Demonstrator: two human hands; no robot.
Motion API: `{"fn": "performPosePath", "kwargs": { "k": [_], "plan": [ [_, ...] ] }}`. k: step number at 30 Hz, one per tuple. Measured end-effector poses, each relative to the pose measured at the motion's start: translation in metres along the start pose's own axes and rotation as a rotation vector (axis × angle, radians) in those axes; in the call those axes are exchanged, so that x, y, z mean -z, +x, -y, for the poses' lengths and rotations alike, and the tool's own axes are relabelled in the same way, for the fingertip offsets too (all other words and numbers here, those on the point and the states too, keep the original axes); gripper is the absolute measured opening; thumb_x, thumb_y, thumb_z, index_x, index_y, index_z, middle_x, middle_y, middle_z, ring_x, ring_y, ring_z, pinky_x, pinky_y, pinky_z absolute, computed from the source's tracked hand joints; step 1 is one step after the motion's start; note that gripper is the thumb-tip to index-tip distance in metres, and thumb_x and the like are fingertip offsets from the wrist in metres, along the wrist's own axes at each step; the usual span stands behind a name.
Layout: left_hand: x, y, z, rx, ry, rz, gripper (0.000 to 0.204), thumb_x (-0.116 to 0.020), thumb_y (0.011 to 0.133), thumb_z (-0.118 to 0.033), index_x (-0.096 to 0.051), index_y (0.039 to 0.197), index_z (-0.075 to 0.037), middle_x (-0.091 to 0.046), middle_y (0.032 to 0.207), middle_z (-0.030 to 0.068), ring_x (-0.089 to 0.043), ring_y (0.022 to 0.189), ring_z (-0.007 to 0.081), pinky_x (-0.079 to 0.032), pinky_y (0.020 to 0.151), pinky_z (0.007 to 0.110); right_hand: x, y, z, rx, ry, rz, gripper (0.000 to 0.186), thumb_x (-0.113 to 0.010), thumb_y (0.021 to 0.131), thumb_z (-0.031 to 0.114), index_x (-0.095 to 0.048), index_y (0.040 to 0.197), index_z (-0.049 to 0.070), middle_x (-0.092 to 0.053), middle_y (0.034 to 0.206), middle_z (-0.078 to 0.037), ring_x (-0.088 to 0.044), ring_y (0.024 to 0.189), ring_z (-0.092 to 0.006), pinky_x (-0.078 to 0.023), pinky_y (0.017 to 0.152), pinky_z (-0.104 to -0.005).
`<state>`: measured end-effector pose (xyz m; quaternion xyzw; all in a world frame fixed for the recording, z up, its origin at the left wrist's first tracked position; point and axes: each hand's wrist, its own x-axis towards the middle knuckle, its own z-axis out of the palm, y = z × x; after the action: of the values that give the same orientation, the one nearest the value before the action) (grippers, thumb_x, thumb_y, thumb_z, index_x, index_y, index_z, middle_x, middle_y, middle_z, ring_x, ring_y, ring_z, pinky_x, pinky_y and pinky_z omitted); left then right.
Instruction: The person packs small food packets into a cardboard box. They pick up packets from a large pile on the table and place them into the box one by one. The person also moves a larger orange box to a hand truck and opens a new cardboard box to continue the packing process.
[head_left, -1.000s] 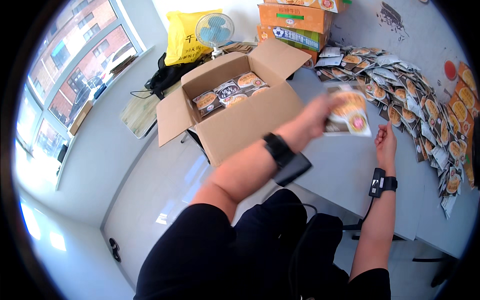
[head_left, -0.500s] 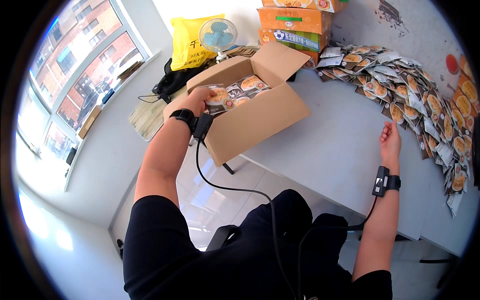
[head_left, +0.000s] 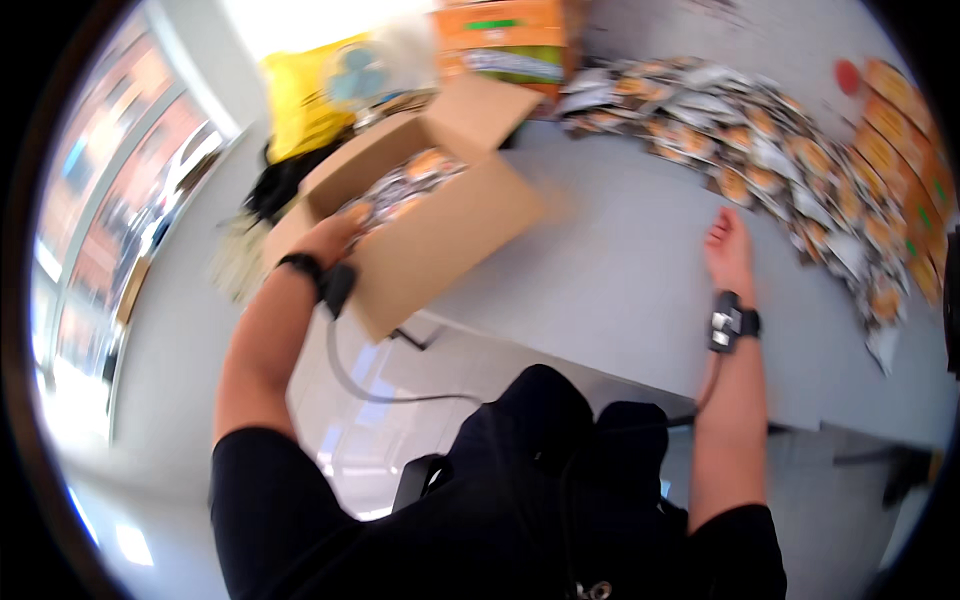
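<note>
1. Head view, left hand (head_left: 328, 240): bare, with a black strapped wrist module (head_left: 340, 290); extended to the left end of an open brown cardboard carton (head_left: 450, 245), fingertips beside the packets inside. Finger spread and any grip impossible to tell through blur.
2. Same view, flat packets in dark brown, white and orange print (head_left: 405, 188): lying in the carton, below its raised flaps.
3. Same view, right hand (head_left: 728, 240): well apart from the carton, near the heap; fingers loosely curled toward the palm, nothing visibly held, exact opening blurred.
4. Recent change: a packet carried in the left hand from above the tabletop to the carton; now indistinguishable from those inside. Right hand almost unchanged in pose. Whole scene shifted leftward, suggesting a head turn. Judged meaning: packet probably among its neighbours, release unconfirmed.
5. Surface: smooth pale grey tabletop (head_left: 600, 235), bordered at far and right sides by a curved heap of loose, similarly printed packets (head_left: 740, 135); orange printed packaging (head_left: 900, 130) beyond.
6. Room: bright yellow plastic bag (head_left: 298, 110), round blue-bladed fan (head_left: 357, 75) and stacked orange boxes (head_left: 500, 30) behind; large light-framed window (head_left: 120, 130) at left; glossy pale floor (head_left: 340, 425) below.
</note>
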<state>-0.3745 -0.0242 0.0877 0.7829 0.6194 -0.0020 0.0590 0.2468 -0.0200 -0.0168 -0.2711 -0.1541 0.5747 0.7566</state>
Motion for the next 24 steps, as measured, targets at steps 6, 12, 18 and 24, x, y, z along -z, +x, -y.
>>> {"fn": "performPosePath", "kwargs": {
  "k": [6,12,18,24],
  "plan": [
    [0.02,0.031,-0.047,0.516,-1.279,-0.013,0.037,-0.061,0.081,-0.033,-0.053,0.111,-0.013,-0.049,0.103,0.01,-0.046,0.091,0.0167,-0.038,0.071,0.035,0.0,0.007,-0.009,-0.033,0.095,-0.01,0.019,-0.055,0.088,0.025,-0.056,0.078,0.01,-0.048,0.061,0.005,-0.04,0.049,-0.004,-0.032,0.043,-0.0183],
    [0.024,0.103,-0.143,0.067,-1.752,-0.006,0.037,-0.059,0.085,-0.023,-0.052,0.118,-0.01,-0.044,0.103,0.007,-0.041,0.098,0.0182,-0.033,0.09,0.038,0.024,0.006,0.033,0.069,0.391,-0.147,0.02,-0.051,0.09,0.025,-0.054,0.08,0.008,-0.052,0.065,0.001,-0.043,0.05,-0.0066,-0.035,0.044,-0.0204],
    [-0.022,0.108,-0.282,0.038,-2.055,0.299,0.03,-0.053,0.087,-0.018,-0.054,0.113,-0.004,-0.047,0.107,0.0146,-0.047,0.1,0.0255,-0.034,0.098,0.041,0.054,0.011,0.062,0.339,0.699,-0.289,0.017,-0.046,0.093,0.023,-0.047,0.09,0.006,-0.061,0.087,-0.009,-0.051,0.057,-0.0111,-0.042,0.05,-0.0231],
    [-0.084,0.127,-0.359,0.063,-2.234,0.59,0.031,-0.049,0.089,-0.016,-0.048,0.113,0.002,-0.045,0.114,0.0207,-0.046,0.109,0.032,-0.04,0.096,0.042,0.066,0.02,0.081,0.445,0.752,-0.327,0.03,-0.047,0.093,0.024,-0.038,0.111,0.001,-0.057,0.101,-0.015,-0.06,0.08,-0.0188,-0.05,0.061,-0.025]
  ]
}}
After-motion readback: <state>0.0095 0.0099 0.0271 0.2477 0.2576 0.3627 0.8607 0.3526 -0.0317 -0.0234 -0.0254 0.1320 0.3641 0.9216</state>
